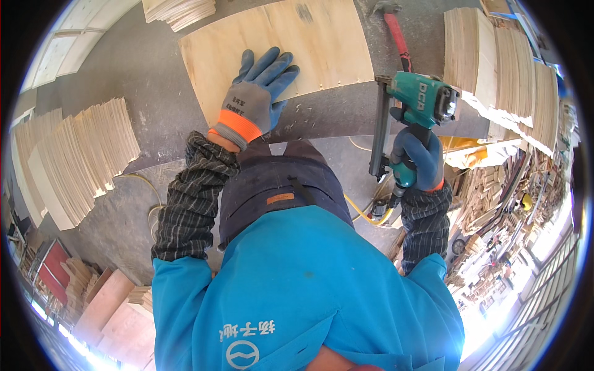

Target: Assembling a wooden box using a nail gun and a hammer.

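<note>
My left hand (263, 86), in a grey-blue work glove with an orange cuff, lies flat with its fingers spread on a light plywood panel (322, 46). Small fasteners or marks dot the panel's near edge. Wrapped round the handle of a green and black air nail gun (414, 99), my right hand (422, 154) holds the tool at the panel's near right corner. The gun's long dark magazine points toward me. A yellow air hose (365, 213) runs from near the base of the handle.
A red-handled hammer (397, 37) lies on the dark worktable (142, 62) beyond the gun. Stacks of thin wooden boards stand at the left (93, 154), the right (489, 62) and the far edge (179, 9). Scrap wood (489, 204) is heaped at the lower right.
</note>
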The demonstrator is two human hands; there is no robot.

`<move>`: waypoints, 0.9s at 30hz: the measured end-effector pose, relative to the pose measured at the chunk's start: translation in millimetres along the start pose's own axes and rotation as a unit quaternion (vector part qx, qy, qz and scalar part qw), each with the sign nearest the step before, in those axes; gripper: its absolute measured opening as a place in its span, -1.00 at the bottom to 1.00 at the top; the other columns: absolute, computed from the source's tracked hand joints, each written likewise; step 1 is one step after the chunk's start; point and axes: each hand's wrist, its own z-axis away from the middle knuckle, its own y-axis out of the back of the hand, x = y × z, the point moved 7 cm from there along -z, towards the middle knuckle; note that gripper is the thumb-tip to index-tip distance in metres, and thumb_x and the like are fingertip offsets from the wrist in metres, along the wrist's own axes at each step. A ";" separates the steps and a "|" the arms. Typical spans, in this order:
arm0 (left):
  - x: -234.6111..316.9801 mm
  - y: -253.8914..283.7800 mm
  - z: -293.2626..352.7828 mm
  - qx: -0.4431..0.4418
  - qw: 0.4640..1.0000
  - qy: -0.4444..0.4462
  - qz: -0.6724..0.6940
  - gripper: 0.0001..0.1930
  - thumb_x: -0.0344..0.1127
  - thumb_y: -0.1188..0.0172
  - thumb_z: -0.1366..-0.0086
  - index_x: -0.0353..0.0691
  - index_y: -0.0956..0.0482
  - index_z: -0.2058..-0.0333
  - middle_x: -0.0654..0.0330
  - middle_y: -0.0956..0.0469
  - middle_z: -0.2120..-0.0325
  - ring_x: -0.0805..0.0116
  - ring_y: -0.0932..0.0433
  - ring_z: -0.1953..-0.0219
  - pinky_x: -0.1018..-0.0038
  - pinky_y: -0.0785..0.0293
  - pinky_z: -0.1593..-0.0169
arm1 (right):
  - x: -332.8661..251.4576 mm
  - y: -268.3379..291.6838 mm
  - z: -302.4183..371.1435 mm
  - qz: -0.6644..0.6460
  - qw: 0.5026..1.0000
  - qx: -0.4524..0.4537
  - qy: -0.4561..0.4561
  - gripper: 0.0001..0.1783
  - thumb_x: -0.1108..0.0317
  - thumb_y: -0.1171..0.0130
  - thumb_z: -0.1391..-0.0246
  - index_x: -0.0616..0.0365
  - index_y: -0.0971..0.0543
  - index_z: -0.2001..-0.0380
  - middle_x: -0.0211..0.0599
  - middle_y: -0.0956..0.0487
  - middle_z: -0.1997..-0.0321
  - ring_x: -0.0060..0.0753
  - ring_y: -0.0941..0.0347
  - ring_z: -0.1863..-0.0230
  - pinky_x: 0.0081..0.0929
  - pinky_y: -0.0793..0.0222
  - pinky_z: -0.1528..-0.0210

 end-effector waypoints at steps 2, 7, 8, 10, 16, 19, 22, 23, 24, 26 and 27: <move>-1.7 0.7 -3.4 0.003 1.000 -0.002 -0.002 -0.29 -0.40 -0.51 -0.14 0.00 -0.60 -0.32 0.20 -0.45 -0.46 0.03 -0.32 -0.54 -0.18 -0.11 -0.61 | -4.9 3.0 7.7 0.003 1.000 0.012 0.004 -0.73 0.18 -0.18 -0.20 0.19 -0.58 0.42 -0.32 -0.57 0.49 -0.48 -0.51 0.47 -0.47 -0.37 0.37; -2.2 -15.4 -52.8 0.025 0.998 -0.014 -0.060 -0.34 -0.26 -0.45 -0.26 -0.02 -0.57 -0.35 0.18 -0.44 -0.46 0.04 -0.30 -0.55 -0.15 -0.08 -0.62 | -3.0 0.8 16.5 -0.059 0.998 0.019 0.016 -0.74 0.21 -0.19 -0.18 0.20 -0.60 0.41 -0.31 -0.57 0.49 -0.46 -0.53 0.46 -0.45 -0.39 0.35; -1.6 -21.3 -57.7 0.028 0.998 -0.009 -0.062 -0.34 -0.26 -0.45 -0.26 -0.02 -0.57 -0.35 0.18 -0.44 -0.46 0.04 -0.30 -0.55 -0.15 -0.08 -0.62 | -4.5 -3.2 15.4 -0.076 0.997 0.026 0.006 -0.74 0.21 -0.19 -0.18 0.21 -0.60 0.41 -0.31 -0.57 0.49 -0.45 -0.52 0.46 -0.45 -0.39 0.34; 5.7 -21.6 -67.9 0.035 0.997 0.007 -0.065 -0.37 -0.14 -0.40 -0.34 -0.02 -0.54 -0.38 0.18 -0.38 -0.50 0.04 -0.24 -0.58 -0.14 -0.02 -0.63 | -8.7 -13.7 11.5 -0.065 0.998 0.011 0.014 -0.74 0.22 -0.18 -0.18 0.22 -0.60 0.41 -0.31 -0.57 0.50 -0.45 -0.51 0.47 -0.46 -0.38 0.35; -26.6 21.0 17.3 0.066 0.992 0.086 -0.071 -0.31 -0.02 -0.44 -0.32 0.11 -0.52 -0.41 0.12 -0.35 -0.51 -0.09 -0.21 -0.58 -0.16 -0.03 -0.62 | -22.3 -49.0 -1.7 -0.033 0.998 -0.046 0.031 -0.73 0.24 -0.19 -0.13 0.28 -0.62 0.37 -0.31 -0.57 0.51 -0.48 -0.49 0.48 -0.48 -0.34 0.38; -38.8 15.4 31.0 0.103 0.990 0.084 -0.041 -0.38 -0.13 -0.46 -0.31 0.13 -0.59 -0.35 0.08 -0.42 -0.47 -0.17 -0.27 -0.54 -0.17 -0.17 -0.57 | -20.0 -73.2 -13.2 -0.052 0.995 -0.082 -0.001 -0.67 0.29 -0.19 -0.13 0.40 -0.63 0.21 -0.29 -0.54 0.51 -0.45 -0.49 0.50 -0.46 -0.41 0.38; -43.5 12.9 33.7 0.147 0.986 0.076 -0.006 -0.44 -0.25 -0.48 -0.28 0.11 -0.67 -0.28 0.05 -0.48 -0.42 -0.23 -0.34 -0.49 -0.15 -0.32 -0.51 | -21.6 -94.0 -20.9 -0.038 0.994 -0.103 -0.021 -0.72 0.23 -0.18 -0.15 0.28 -0.60 0.32 -0.32 -0.58 0.50 -0.51 -0.50 0.49 -0.47 -0.39 0.38; -43.7 12.3 33.2 0.155 0.985 0.076 0.005 -0.46 -0.30 -0.49 -0.27 0.10 -0.70 -0.25 0.04 -0.51 -0.39 -0.26 -0.37 -0.46 -0.13 -0.38 -0.48 | -22.2 -97.4 -23.4 -0.030 0.994 -0.106 -0.027 -0.66 0.22 -0.20 -0.15 0.33 -0.64 0.20 -0.33 -0.58 0.50 -0.51 -0.52 0.48 -0.46 -0.41 0.38; -45.4 10.4 34.3 0.156 0.985 0.079 0.006 -0.46 -0.30 -0.49 -0.27 0.10 -0.70 -0.25 0.04 -0.51 -0.39 -0.26 -0.37 -0.46 -0.13 -0.38 -0.48 | -24.3 -100.9 -25.2 -0.028 0.993 -0.108 -0.029 -0.66 0.22 -0.20 -0.15 0.33 -0.64 0.20 -0.33 -0.58 0.50 -0.51 -0.52 0.48 -0.46 -0.41 0.38; -48.6 7.8 36.1 0.163 0.983 0.079 0.020 -0.42 -0.24 -0.49 -0.26 0.19 -0.66 -0.28 0.15 -0.46 -0.44 -0.16 -0.31 -0.52 -0.22 -0.26 -0.54 | -29.5 -108.9 -27.8 -0.011 0.992 -0.127 -0.020 -0.52 0.22 -0.20 -0.17 0.39 -0.64 -0.03 -0.34 -0.57 0.49 -0.52 -0.51 0.47 -0.47 -0.42 0.38; -50.0 6.9 36.3 0.163 0.983 0.081 0.021 -0.42 -0.24 -0.49 -0.26 0.19 -0.66 -0.28 0.15 -0.46 -0.44 -0.16 -0.31 -0.52 -0.22 -0.26 -0.54 | -29.5 -111.1 -28.8 -0.010 0.992 -0.128 -0.021 -0.52 0.22 -0.20 -0.17 0.39 -0.64 -0.03 -0.34 -0.57 0.49 -0.52 -0.51 0.47 -0.47 -0.42 0.38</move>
